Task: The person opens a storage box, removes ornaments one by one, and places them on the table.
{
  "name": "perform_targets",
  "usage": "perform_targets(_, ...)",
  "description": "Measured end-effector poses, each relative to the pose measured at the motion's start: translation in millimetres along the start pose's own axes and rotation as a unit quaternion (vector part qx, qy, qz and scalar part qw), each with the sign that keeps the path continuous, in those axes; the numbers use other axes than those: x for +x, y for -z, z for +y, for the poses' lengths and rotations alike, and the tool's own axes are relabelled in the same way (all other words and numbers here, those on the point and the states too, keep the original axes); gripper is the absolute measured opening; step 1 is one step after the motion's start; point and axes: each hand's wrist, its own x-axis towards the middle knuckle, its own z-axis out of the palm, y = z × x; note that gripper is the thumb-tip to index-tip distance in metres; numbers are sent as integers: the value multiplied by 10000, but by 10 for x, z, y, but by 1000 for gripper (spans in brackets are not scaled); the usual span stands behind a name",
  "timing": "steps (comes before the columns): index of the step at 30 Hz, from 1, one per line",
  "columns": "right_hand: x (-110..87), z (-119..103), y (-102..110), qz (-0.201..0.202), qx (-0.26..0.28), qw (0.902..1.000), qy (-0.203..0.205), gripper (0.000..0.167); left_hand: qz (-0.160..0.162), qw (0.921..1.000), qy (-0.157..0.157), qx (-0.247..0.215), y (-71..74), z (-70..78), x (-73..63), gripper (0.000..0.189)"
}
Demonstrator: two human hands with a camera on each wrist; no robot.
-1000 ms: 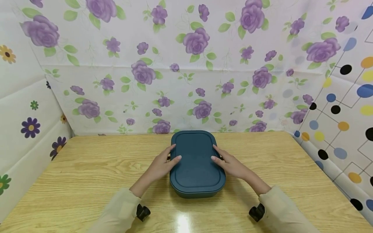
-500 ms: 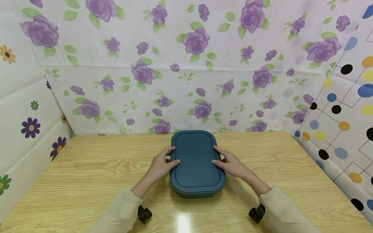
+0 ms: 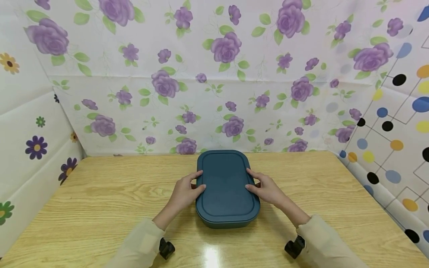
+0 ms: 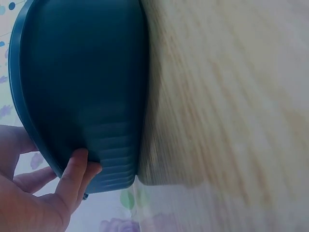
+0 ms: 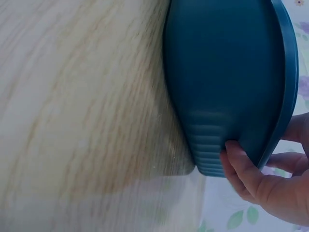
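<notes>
A dark teal storage box (image 3: 228, 178) with rounded corners and a matching lid stands on the table, its lid on. My left hand (image 3: 184, 191) grips its left side, thumb and one finger on the lid's rim. On the opposite side my right hand (image 3: 266, 190) holds the box the same way. In the left wrist view, fingers (image 4: 72, 176) press the side wall (image 4: 87, 72) below the lid, near a ribbed part. The right wrist view has fingers (image 5: 244, 164) on the other wall beside similar ribs. What the box contains is hidden.
The wooden table (image 3: 127, 186) ends at a flowered white cloth backdrop (image 3: 161, 111) just behind the box. Patterned cloths flank it, with flowers at left (image 3: 30, 167) and dots at right (image 3: 395, 156). Black wrist cameras hang at both cuffs.
Both thumbs have drawn slightly outward and nearer to the lid's edges, and the fingers have closed in on the sides. The box has not visibly moved.
</notes>
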Motion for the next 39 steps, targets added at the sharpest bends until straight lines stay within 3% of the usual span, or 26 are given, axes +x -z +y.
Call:
perform_targets(4,-8,-45,1,55,-43,10000,-47,57,11,10000,-84,22,7,7,-12,48)
perform_targets(9,-3,-75,15,171,-516,9985,76,55,-10,9998,-151,156,16,22,0,48)
perform_targets(13,-10,-109,10,190,-919,9955,146,55,121,9972,-281,689,6,77,4,45)
perform_targets(18,-19,-157,-5,262,-1417,9893,243,55,346,9866,-279,1570,-17,175,-15,42)
perform_targets(24,-25,-205,-15,516,-1907,9790,493,52,468,9818,-184,1830,-10,245,-26,41)
perform_targets(28,-25,-221,31,595,-1506,9863,324,51,390,9880,-176,1482,27,283,-14,42)
perform_targets(33,-36,-199,142,605,-799,9949,-116,50,137,9990,36,432,84,347,-4,45)
perform_targets(36,-65,-165,248,487,-267,9980,-308,50,-48,9993,287,-232,81,399,6,46)
perform_targets(39,-110,-108,373,325,201,9983,-446,52,-279,9942,494,-911,34,473,6,47)
